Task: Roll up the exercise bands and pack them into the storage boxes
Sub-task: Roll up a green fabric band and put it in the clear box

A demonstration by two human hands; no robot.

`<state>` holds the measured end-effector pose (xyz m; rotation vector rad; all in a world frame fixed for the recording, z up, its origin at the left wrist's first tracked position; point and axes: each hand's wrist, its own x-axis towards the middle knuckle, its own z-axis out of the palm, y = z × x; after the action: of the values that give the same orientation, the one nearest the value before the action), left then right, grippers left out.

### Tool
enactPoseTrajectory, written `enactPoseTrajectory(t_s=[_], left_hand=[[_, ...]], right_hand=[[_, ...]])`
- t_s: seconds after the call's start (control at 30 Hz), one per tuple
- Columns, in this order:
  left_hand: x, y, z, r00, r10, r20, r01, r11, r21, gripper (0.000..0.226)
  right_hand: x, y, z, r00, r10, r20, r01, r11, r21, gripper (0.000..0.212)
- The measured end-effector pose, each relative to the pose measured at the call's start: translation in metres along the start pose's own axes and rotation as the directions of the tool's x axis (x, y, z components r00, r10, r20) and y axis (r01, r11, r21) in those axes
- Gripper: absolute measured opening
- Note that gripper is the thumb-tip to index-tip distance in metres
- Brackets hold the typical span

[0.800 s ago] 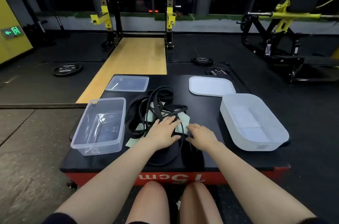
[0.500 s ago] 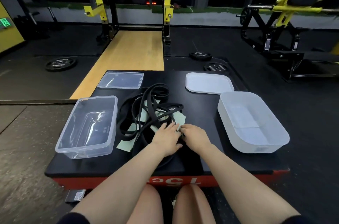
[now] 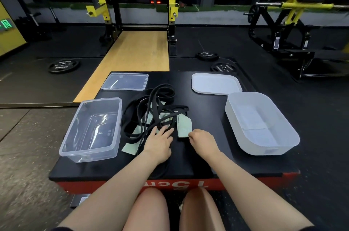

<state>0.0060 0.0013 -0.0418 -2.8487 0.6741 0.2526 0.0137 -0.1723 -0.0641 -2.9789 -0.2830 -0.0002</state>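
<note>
A tangle of black exercise bands [image 3: 151,109] lies in the middle of a black platform [image 3: 204,159], mixed with pale green bands [image 3: 184,125]. My left hand [image 3: 160,141] rests flat on the tangle with its fingers spread. My right hand [image 3: 203,139] pinches the near end of a pale green band. A clear storage box [image 3: 92,128] stands open and empty on the left. A white storage box [image 3: 260,123] stands open and empty on the right.
A clear lid [image 3: 125,81] and a white lid [image 3: 216,83] lie at the back of the platform. Weight plates [image 3: 63,66] lie on the gym floor. A squat rack [image 3: 136,13] with a wooden floor strip stands beyond. My knees are at the front edge.
My right hand has shifted right and taken the green band's end between its fingers. My left hand stays on the tangle. The view has tilted a little.
</note>
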Motion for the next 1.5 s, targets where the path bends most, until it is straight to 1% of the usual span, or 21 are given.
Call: enactPoseTrajectory(t_s=[0.13,0.2,0.23,0.27,0.33,0.37,0.43,0.53,0.57,0.63,0.67,0.7,0.8,0.87,0.93,1.0,1.13,1.3,1.4,1.47,1.5], left_hand=[[0.001,0.007,-0.009,1.000,-0.007,0.012,0.009,0.986,-0.164,0.052],[-0.002,0.013,-0.020,1.000,-0.023,-0.007,0.019,0.954,-0.299,0.052],[-0.003,0.016,-0.026,0.999,-0.049,-0.011,0.040,0.909,-0.416,0.052],[-0.004,0.019,-0.030,0.997,-0.083,-0.002,0.068,0.828,-0.556,0.051],[-0.005,0.022,-0.039,0.990,-0.142,0.005,0.093,0.618,-0.781,0.047],[-0.004,0.024,-0.044,0.985,-0.171,-0.013,0.083,0.539,-0.838,0.040],[-0.003,0.026,-0.053,0.967,-0.249,-0.052,0.058,0.417,-0.907,0.030],[-0.007,0.029,-0.069,0.921,-0.380,-0.089,0.013,0.260,-0.966,0.029],[-0.007,0.028,-0.073,0.900,-0.421,-0.112,-0.018,0.221,-0.975,0.027],[-0.009,0.026,-0.082,0.863,-0.482,-0.155,-0.078,0.176,-0.981,0.021],[-0.012,0.023,-0.089,0.853,-0.493,-0.173,-0.094,0.180,-0.979,0.019],[-0.013,0.020,-0.095,0.847,-0.495,-0.193,-0.098,0.211,-0.972,0.017],[-0.019,0.005,-0.111,0.826,-0.500,-0.261,-0.088,0.342,-0.936,0.020],[-0.024,-0.006,-0.117,0.814,-0.513,-0.272,-0.066,0.384,-0.921,0.021],[-0.028,-0.016,-0.123,0.811,-0.508,-0.291,-0.051,0.434,-0.899,0.021],[-0.031,-0.025,-0.132,0.829,-0.463,-0.314,-0.041,0.509,-0.860,0.019],[-0.035,-0.043,-0.157,0.889,-0.313,-0.334,-0.052,0.656,-0.753,0.023],[-0.038,-0.058,-0.195,0.916,-0.161,-0.367,-0.096,0.801,-0.591,0.024],[-0.042,-0.060,-0.213,0.912,-0.132,-0.388,-0.117,0.823,-0.556,0.022],[-0.044,-0.062,-0.220,0.905,-0.137,-0.403,-0.115,0.833,-0.542,0.021],[-0.045,-0.063,-0.223,0.899,-0.136,-0.417,-0.118,0.841,-0.528,0.021]], right_hand=[[-0.009,-0.001,-0.013,0.993,0.092,-0.079,-0.077,0.983,0.169,0.025],[-0.011,-0.005,-0.022,0.983,0.133,-0.129,-0.093,0.958,0.273,0.023],[-0.011,-0.008,-0.027,0.979,0.146,-0.145,-0.094,0.945,0.314,0.021],[-0.012,-0.011,-0.033,0.976,0.155,-0.152,-0.094,0.934,0.346,0.021],[-0.014,-0.018,-0.044,0.972,0.167,-0.164,-0.090,0.914,0.395,0.020],[-0.015,-0.021,-0.050,0.971,0.168,-0.172,-0.083,0.905,0.418,0.020],[-0.017,-0.028,-0.061,0.965,0.168,-0.200,-0.063,0.893,0.445,0.020],[-0.019,-0.036,-0.075,0.950,0.198,-0.243,-0.052,0.864,0.502,0.020],[-0.019,-0.039,-0.079,0.943,0.209,-0.258,-0.041,0.845,0.533,0.020],[-0.020,-0.043,-0.087,0.931,0.230,-0.285,-0.013,0.799,0.601,0.020],[-0.021,-0.046,-0.091,0.925,0.239,-0.294,0.003,0.770,0.638,0.019],[-0.021,-0.048,-0.096,0.922,0.244,-0.300,0.025,0.737,0.676,0.018],[-0.021,-0.051,-0.112,0.931,0.210,-0.300,0.100,0.642,0.760,0.013],[-0.022,-0.050,-0.121,0.948,0.167,-0.272,0.118,0.609,0.784,0.011],[-0.020,-0.048,-0.127,0.950,0.156,-0.270,0.126,0.601,0.789,0.011],[-0.016,-0.045,-0.133,0.942,0.179,-0.285,0.130,0.588,0.798,0.014],[-0.003,-0.045,-0.151,0.940,0.187,-0.284,0.133,0.567,0.813,0.024],[0.015,-0.056,-0.174,0.956,0.141,-0.257,0.148,0.523,0.839,0.034],[0.020,-0.061,-0.184,0.959,0.119,-0.256,0.174,0.466,0.868,0.033],[0.018,-0.063,-0.192,0.953,0.120,-0.278,0.201,0.435,0.878,0.027],[0.016,-0.063,-0.195,0.950,0.121,-0.289,0.221,0.397,0.891,0.023]])
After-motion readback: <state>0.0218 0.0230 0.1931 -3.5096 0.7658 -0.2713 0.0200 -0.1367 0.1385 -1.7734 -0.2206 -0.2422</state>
